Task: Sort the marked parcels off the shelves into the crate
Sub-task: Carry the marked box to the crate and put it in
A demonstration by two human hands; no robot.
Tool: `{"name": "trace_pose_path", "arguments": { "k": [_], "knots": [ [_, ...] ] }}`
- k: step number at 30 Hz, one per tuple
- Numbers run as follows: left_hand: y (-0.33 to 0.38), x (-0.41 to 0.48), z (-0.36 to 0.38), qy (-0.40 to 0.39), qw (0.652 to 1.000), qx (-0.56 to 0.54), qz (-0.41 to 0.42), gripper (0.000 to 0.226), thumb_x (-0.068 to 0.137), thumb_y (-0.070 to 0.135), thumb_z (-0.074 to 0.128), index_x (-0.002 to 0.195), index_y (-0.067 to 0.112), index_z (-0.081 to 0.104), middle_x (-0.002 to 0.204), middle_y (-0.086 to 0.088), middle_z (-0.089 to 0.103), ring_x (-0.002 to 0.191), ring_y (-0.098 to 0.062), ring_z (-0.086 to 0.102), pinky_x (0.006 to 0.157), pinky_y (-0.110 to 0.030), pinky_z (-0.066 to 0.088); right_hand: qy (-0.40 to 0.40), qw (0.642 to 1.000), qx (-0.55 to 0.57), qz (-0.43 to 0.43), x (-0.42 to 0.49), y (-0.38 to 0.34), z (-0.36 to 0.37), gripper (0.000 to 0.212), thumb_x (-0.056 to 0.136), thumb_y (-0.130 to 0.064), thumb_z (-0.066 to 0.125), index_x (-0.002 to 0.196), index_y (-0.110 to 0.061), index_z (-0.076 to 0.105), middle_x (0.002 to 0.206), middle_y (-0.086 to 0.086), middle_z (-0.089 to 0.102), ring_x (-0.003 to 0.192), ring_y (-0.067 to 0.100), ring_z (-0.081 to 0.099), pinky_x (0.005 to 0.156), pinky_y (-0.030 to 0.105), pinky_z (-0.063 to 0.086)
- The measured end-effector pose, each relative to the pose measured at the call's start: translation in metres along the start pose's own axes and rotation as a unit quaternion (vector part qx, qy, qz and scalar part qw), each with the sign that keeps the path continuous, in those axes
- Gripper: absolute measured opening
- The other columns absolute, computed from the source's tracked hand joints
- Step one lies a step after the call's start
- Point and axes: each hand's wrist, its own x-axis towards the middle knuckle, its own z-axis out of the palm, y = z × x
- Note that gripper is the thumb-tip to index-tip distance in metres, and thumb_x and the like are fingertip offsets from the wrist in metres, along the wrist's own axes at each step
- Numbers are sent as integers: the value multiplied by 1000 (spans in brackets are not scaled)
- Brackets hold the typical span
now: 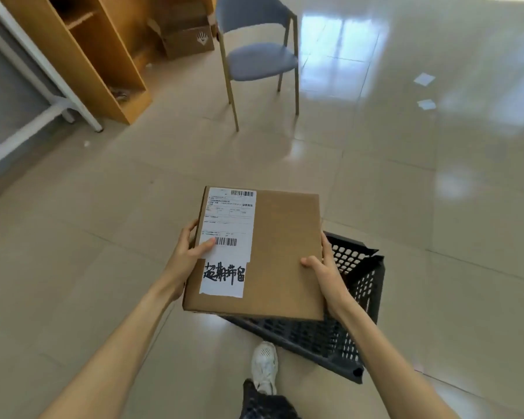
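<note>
Glossy beige tile floor (73,252) throughout, w/ window glare at upper right. 1 wooden shelf unit (103,62) at upper left, compartments open, beside a white metal frame (49,86). 1 blue chair (260,58) w/ tan legs, standing just right of shelf unit. 1 black perforated crate (345,337) on floor at lower centre-right, near side partly hidden under parcel. 1 flat brown cardboard parcel (285,252) held over crate's left part, broad face up, long axis running away from the wearer, tilted slightly w/ far end leaning right; not yet inside crate. 1 open cardboard box (188,37) on floor behind chair, white hand-shaped logo on its side, no readable text. 1 white shipping label (227,240) down parcel's left strip: 2 barcodes, 1 at top & 1 mid-label; small print too blurred to read; bold black handwritten Chinese chars at bottom, approx. "超期滞留". 2 bare hands gripping parcel by opposite long edges: left hand (185,255) clamped on left edge, thumb lying on label by lower barcode; right hand (324,267) clamped on right edge, thumb on top face, fingers beneath. 1 white sneaker (265,367) below crate, w/ dark plaid trouser leg (263,403) at bottom edge. 2 white paper scraps (424,78) on floor at far right, well apart from crate.
</note>
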Motion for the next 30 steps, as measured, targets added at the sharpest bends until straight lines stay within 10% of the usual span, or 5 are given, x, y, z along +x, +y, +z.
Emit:
{"name": "trace_pose_path", "arguments": {
  "k": [11,30],
  "knots": [
    [-136,158,36,-83,980,125,-128,62,92,23,60,144,36,29,120,9,65,95,-11,70,67,-26,58,49,990,36,127,96,153,-22,82,89,-26,64,150,-45,12,137,-22,45,108,-10,57,72,10,52],
    [-299,283,63,6,951,286,-115,53,96,16,50,145,27,33,119,14,50,105,-8,52,77,-21,43,75,982,17,175,197,312,-7,84,96,-14,56,152,-35,-2,154,-6,30,136,13,39,113,42,35]
  ]
}}
